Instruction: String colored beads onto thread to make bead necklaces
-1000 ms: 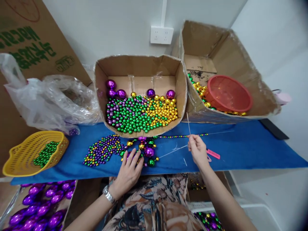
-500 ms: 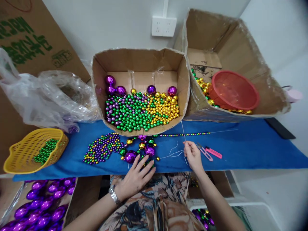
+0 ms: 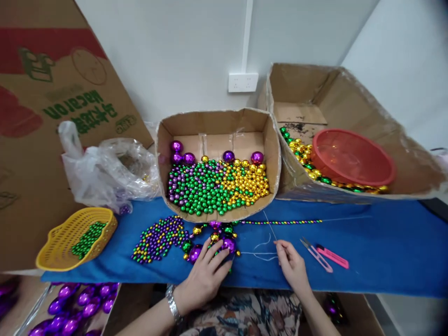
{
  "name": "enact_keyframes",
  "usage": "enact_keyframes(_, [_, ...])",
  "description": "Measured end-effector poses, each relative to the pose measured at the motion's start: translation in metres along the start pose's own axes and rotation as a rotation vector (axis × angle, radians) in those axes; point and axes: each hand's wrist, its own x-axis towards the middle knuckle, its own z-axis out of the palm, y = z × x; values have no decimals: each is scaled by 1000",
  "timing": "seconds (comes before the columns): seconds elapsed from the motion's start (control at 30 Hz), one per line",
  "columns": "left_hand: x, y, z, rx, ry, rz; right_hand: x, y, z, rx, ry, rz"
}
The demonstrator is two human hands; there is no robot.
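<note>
My left hand (image 3: pixel 205 275) lies palm down with its fingers spread over a bunched strand of beads (image 3: pixel 229 244) in purple, green and gold, large and small. Part of the strand is hidden under those fingers. To its right, my right hand (image 3: pixel 290 263) pinches a thin white thread (image 3: pixel 270 224) between thumb and fingertips; the thread slants up toward the middle box. Another length of white string (image 3: pixel 257 253) runs level from the strand toward the right hand. Pink-handled thread snips (image 3: pixel 318 255) and a pink utility knife (image 3: pixel 332 256) lie right of that hand.
Behind stands a cardboard box (image 3: pixel 161 186) of sorted beads. A larger box (image 3: pixel 294 191) at right holds a red basin (image 3: pixel 353 158). Loose small beads (image 3: pixel 159 240), a yellow basket (image 3: pixel 52 249) and plastic bags (image 3: pixel 87 172) are at left. A thin bead string (image 3: pixel 283 222) lies along the blue cloth (image 3: pixel 385 252).
The camera view has shifted, so the scene sits lower. My left hand's fingers reach farther over the bead strand, and the string toward my right hand is straighter.
</note>
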Motion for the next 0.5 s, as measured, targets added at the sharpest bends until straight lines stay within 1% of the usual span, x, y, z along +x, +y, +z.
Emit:
enact_keyframes(0.07, [16, -14, -14, -57, 68, -46, -1, 0, 1, -51, 9, -54])
enact_keyframes(0.13, [42, -36, -29, -113, 155, -106, -1, -1, 2, -90, 12, -105])
enact_keyframes(0.23, [104, -84, -42, -182, 237, -206, 0, -1, 4, -132, -1, -159])
enact_keyframes(0.27, [129, -102, -42, -177, 237, -250, 1, -1, 4, -143, -8, -170])
enact_keyframes(0.3, [154, -120, -39, -162, 209, -307, 1, -1, 5, -155, -13, -178])
enact_keyframes(0.4, [224, -167, -20, -140, 218, -385, 0, -2, 6, -181, -25, -207])
enact_keyframes(0.43, [243, -179, -12, -140, 221, -406, -1, -2, 7, -187, -27, -220])
enact_keyframes(0.5, [270, -196, 0, -161, 214, -428, -1, -3, 8, -201, -32, -248])
